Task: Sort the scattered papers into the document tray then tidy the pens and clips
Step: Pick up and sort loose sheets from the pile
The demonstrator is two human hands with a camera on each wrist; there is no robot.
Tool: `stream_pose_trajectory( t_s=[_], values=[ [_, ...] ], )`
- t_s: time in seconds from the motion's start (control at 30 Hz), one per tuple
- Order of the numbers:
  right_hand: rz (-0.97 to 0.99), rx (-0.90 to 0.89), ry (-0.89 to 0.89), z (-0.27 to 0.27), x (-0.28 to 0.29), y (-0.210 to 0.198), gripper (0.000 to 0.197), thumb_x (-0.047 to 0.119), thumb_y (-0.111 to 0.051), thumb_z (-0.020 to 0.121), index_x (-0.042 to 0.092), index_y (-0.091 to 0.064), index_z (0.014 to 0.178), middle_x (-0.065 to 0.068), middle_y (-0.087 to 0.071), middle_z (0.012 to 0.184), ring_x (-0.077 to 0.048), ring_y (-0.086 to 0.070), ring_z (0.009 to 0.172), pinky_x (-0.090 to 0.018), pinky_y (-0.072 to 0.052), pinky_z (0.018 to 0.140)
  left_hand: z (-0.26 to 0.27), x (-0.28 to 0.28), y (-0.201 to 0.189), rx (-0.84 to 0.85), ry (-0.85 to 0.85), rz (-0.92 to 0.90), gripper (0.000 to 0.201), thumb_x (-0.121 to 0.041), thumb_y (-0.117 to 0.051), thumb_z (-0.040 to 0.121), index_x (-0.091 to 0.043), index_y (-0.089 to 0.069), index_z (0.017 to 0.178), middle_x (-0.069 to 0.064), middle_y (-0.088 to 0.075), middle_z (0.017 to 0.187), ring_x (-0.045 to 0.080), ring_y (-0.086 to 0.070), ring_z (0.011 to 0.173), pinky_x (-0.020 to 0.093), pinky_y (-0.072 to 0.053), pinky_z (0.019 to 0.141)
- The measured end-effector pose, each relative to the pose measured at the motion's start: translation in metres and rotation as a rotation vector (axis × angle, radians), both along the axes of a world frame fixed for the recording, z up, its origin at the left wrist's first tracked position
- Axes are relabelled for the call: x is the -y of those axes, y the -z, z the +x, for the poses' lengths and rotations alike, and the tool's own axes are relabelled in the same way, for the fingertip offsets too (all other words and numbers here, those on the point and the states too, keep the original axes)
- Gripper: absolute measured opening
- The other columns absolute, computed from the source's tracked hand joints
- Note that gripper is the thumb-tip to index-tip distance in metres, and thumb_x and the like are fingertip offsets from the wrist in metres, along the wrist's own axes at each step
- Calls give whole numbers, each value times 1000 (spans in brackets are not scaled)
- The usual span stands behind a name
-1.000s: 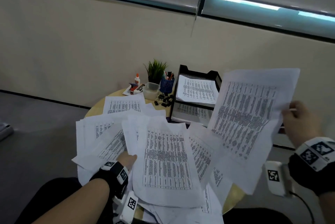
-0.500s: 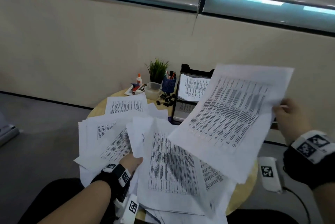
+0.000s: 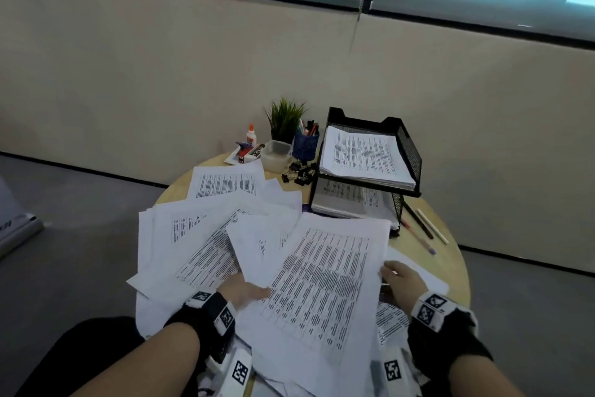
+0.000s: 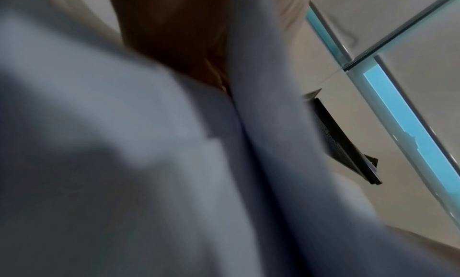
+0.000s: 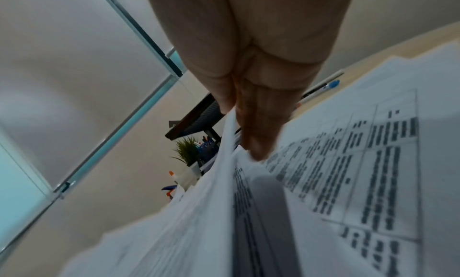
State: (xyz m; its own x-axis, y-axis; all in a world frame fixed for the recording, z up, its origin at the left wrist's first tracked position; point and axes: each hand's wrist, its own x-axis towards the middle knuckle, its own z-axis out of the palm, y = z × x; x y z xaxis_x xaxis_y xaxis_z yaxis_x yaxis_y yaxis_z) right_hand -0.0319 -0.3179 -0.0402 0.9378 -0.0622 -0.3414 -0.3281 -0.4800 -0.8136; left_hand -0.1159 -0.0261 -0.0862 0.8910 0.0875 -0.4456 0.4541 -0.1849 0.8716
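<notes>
Printed sheets [image 3: 206, 229] lie scattered over a round wooden table [image 3: 450, 255]. A black two-tier document tray [image 3: 409, 152] stands at the back right with papers in both tiers. My right hand [image 3: 399, 277] pinches the right edge of a bundle of sheets [image 3: 322, 280] lying on the pile; the right wrist view shows thumb and fingers [image 5: 256, 135] closed on that paper edge [image 5: 231, 163]. My left hand [image 3: 246, 292] holds the bundle's left edge, thumb on top, fingers hidden beneath. Loose pens [image 3: 421, 229] lie right of the tray. Black binder clips [image 3: 297, 173] sit left of it.
At the back stand a blue pen cup [image 3: 306, 142], a clear plastic box [image 3: 275, 155], a small plant [image 3: 285, 116], a glue bottle [image 3: 251, 134] and a stapler [image 3: 244, 152]. A wall runs close behind. The left wrist view is blurred paper, with the tray [image 4: 341, 143] beyond.
My right hand has brought the raised sheets down and leftwards from beside the tray onto the pile in front of me. The left hand has shifted right to their left edge.
</notes>
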Motion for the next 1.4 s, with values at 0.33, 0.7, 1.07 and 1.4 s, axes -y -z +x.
stream_pose_trajectory(
  t_s=[0.33,0.7,1.07,1.4],
  values=[
    [-502,-290,122,-3,58,25,56,33,-70,38,7,-50,83,-11,-49,79,-24,-52,63,-26,-41,58,9,-2,7,-49,-46,191,47,-13,-62,89,0,-48,132,12,-53,135,24,-48,125,25,-35,97],
    [39,-273,238,-13,57,31,49,2,-81,64,-16,-56,101,-25,-63,92,-37,-63,69,-52,-56,67,-12,-24,11,-109,-128,154,52,-16,-66,87,1,-48,133,12,-52,136,26,-46,128,33,-30,111],
    [109,-34,197,-28,45,-19,10,-6,-58,85,-7,-64,77,-19,-64,69,-33,-64,59,-32,-57,49,-10,-13,8,-164,-134,217,38,-24,-62,90,5,-57,115,18,-62,115,28,-58,107,30,-41,94],
    [-324,453,215,-26,70,-101,23,15,-58,89,-6,-69,88,-23,-70,84,-39,-65,86,-35,-47,69,-7,-8,1,-189,-250,270,50,-28,-48,97,2,-43,136,16,-43,142,29,-41,131,34,-33,109]
  ],
)
